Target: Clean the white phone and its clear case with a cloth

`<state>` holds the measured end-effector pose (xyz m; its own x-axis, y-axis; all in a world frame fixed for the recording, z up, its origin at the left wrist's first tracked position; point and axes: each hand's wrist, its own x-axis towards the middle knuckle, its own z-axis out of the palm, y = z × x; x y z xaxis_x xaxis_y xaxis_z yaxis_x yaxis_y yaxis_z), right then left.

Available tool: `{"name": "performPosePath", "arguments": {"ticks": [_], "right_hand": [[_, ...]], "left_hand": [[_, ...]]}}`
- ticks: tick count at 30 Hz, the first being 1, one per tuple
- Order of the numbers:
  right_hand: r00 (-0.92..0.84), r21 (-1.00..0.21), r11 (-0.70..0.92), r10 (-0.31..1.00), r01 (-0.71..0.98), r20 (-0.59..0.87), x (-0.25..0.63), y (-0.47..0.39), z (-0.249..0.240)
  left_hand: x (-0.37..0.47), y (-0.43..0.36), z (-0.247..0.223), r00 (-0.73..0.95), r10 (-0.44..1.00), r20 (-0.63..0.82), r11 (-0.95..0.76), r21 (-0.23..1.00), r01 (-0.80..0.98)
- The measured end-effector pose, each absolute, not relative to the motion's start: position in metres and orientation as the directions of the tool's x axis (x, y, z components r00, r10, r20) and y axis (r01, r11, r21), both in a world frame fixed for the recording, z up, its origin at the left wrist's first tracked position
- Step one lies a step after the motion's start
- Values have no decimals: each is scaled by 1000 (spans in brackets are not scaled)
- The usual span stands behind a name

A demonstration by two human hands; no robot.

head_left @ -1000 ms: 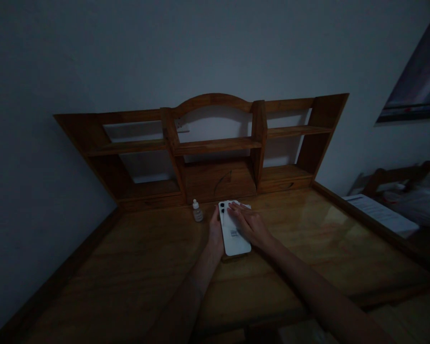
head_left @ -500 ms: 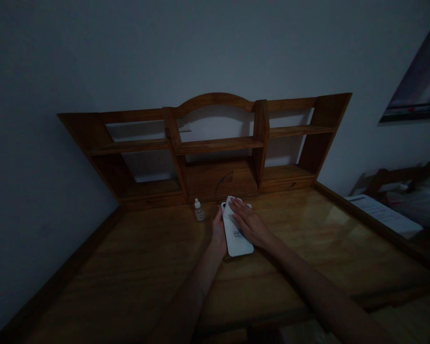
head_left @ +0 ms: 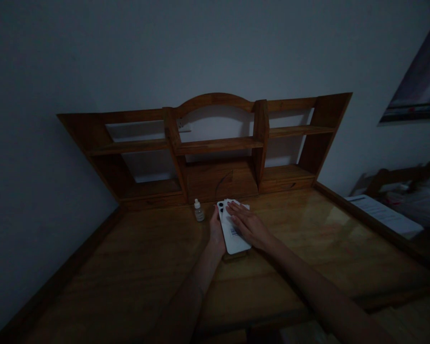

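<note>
A white smartphone [head_left: 237, 245] lies back side up, its camera lenses at the far left corner and a small printed label near its middle. My left hand [head_left: 217, 233] is wrapped round the phone's left edge, thumb along the side, with the other fingers hidden beneath. Over the upper part of the back, my right hand [head_left: 249, 224] presses a thin white tissue [head_left: 227, 215] with fingers laid flat together. Part of the tissue sticks out past the fingertips. Left of the phone, a small clear dropper bottle [head_left: 199, 213] with a white cap stands upright.
Everything sits on a wooden desk [head_left: 139, 267] with raised side edges. Behind it rises a wooden shelf unit [head_left: 215, 143] against the wall. On the right, beyond the desk edge, are printed papers [head_left: 383, 215] and a wooden chair [head_left: 401, 179].
Both hands and the phone have shifted slightly left. The right hand and tissue have slid a little across the phone's back, and more of the camera lenses now shows.
</note>
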<state>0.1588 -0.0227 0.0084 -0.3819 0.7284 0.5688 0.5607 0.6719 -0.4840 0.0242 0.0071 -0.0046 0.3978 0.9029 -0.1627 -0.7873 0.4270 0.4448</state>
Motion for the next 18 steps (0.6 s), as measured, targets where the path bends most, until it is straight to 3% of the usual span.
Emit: {"name": "performPosePath", "arguments": {"ticks": [18], "right_hand": [[-442, -501, 709, 703, 496, 557, 153, -34, 15]], "left_hand": [[23, 2, 2, 400, 891, -213, 452, 488, -746]]}}
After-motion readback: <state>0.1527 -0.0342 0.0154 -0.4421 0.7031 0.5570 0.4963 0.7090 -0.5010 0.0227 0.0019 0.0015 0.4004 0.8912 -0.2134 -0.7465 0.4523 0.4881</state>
